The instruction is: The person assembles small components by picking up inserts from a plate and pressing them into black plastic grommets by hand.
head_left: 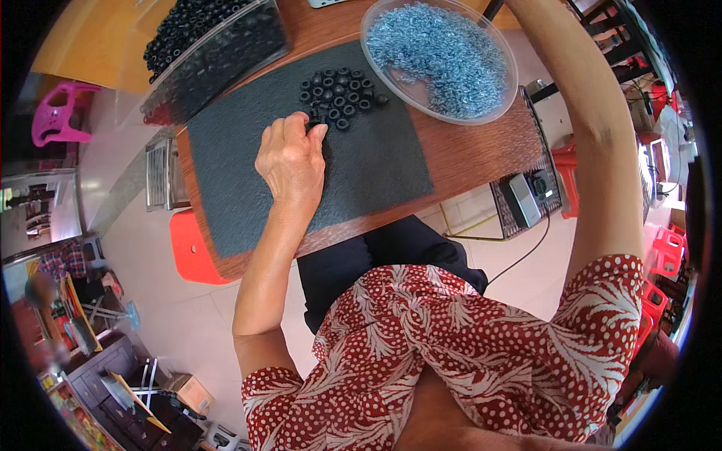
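My left hand (pixel 292 158) rests low over a dark grey mat (pixel 248 188), its fingers curled and the thumb drawn in towards the index finger. Its fingertips are at the near left edge of a loose cluster of black ring-shaped beads (pixel 353 98). A dark bit shows between thumb and finger, too small to tell from bead or mat. My right forearm (pixel 575 68) reaches up past the top edge, so the right hand is out of sight. Beside the mat stands a round clear tub (pixel 513 94) of small light-blue glassy pieces (pixel 451 56).
A clear box (pixel 218 75) full of black beads stands at the far left of the wooden table (pixel 481 161). Under the table's left edge is a red stool (pixel 197 248). A power strip with a cable (pixel 543 188) hangs at the right. A pink plastic stool (pixel 60 116) stands farther left.
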Available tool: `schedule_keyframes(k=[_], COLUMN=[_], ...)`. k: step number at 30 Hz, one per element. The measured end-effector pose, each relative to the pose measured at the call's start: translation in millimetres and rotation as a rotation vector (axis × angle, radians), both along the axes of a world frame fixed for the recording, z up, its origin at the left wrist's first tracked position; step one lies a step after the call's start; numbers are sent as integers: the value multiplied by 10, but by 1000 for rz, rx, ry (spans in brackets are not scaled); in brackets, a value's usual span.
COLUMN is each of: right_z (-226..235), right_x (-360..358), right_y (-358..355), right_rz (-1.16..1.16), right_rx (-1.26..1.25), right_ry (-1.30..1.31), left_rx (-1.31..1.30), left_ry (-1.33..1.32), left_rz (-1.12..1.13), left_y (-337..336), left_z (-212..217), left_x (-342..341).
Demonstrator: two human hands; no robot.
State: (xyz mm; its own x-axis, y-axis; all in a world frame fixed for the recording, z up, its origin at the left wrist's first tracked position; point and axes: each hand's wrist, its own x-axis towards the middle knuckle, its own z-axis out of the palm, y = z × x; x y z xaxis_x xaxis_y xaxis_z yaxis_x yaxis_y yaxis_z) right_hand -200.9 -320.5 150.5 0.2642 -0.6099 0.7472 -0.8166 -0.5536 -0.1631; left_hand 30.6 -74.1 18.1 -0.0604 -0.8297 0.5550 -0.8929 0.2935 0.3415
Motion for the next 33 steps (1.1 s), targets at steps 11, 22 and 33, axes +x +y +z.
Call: schedule_keyframes(k=[11, 22, 33], right_z=[-439, -1121, -1115], right_x=[-184, -276, -365], right_y=[989, 1671, 1630], right_rz=[246, 256, 228], right_rx=[146, 292, 298], right_ry=[-37, 494, 442], left_rx=[-32, 274, 595], left_ry=[-110, 228, 1191], left_rz=[-178, -105, -154], left_y=[16, 278, 516], left_z=[19, 156, 212], left_x=[-76, -91, -146])
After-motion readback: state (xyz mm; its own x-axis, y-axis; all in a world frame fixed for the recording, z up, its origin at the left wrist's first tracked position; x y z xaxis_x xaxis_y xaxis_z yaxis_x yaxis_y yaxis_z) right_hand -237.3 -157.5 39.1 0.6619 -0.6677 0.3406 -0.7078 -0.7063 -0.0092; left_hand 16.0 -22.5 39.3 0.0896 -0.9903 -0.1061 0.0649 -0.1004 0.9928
